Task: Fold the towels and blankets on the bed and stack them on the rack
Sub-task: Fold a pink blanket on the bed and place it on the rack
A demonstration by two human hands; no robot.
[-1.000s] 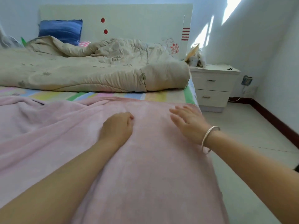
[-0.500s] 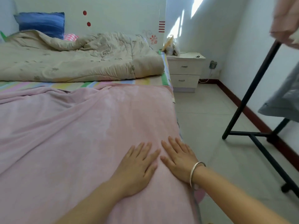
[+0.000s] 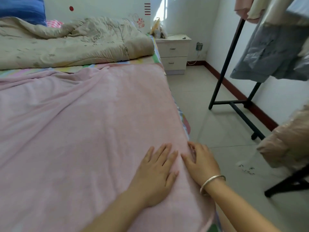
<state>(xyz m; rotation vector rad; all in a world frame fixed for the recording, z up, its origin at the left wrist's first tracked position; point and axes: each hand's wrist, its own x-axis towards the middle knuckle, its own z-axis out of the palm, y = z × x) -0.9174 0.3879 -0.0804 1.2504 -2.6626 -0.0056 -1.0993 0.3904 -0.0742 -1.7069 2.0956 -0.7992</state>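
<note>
Left hand [image 3: 155,178], right hand [image 3: 202,164] on blanket [image 3: 83,123] edge (floor [image 3: 217,114] beside).

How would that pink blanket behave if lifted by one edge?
Probably floppy: the pink blanket lies in soft wrinkles and droops over the bed edge. Likely light, since it looks thin. Its fuzzy nap under the left hand and right hand suggests little slipping.
</note>
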